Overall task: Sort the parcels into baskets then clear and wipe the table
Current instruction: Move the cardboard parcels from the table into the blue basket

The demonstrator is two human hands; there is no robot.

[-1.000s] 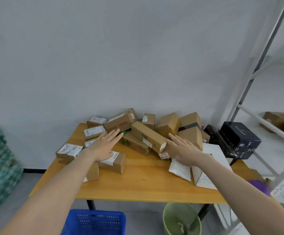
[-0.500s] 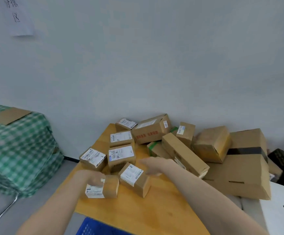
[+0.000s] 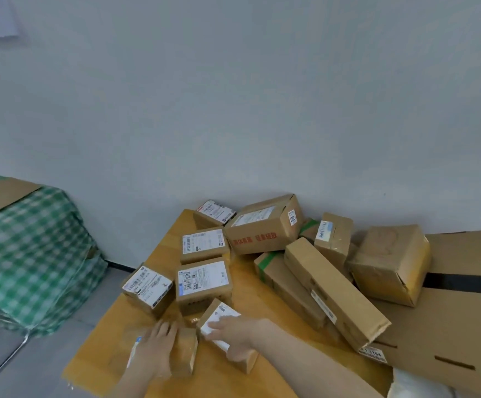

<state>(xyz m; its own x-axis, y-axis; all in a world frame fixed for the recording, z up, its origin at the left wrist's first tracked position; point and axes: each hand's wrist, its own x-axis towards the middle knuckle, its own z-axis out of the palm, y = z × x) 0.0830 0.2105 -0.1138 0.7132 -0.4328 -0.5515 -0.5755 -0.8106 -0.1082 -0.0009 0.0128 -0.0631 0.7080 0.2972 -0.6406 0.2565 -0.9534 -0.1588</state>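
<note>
A pile of brown cardboard parcels covers the wooden table point(image 3: 242, 377). My left hand point(image 3: 156, 349) lies over a small blurred box point(image 3: 186, 353) near the table's front left corner, fingers wrapped on its top. My right hand point(image 3: 233, 330) grips a small labelled box point(image 3: 228, 337) just right of it. Behind them stand three labelled boxes: one at the left edge point(image 3: 147, 288), one in the middle point(image 3: 203, 280), one further back point(image 3: 203, 244). A long narrow box point(image 3: 334, 291) leans across the pile.
A large carton with a black stripe point(image 3: 463, 311) fills the right side, a taped box point(image 3: 388, 264) on top of it. A red-lettered carton point(image 3: 265, 225) sits by the wall. A green checked bag point(image 3: 27, 248) stands on the floor at left.
The view has swung left and closer to the table. Both hands have come down from the middle of the pile onto the two small boxes at the front left.
</note>
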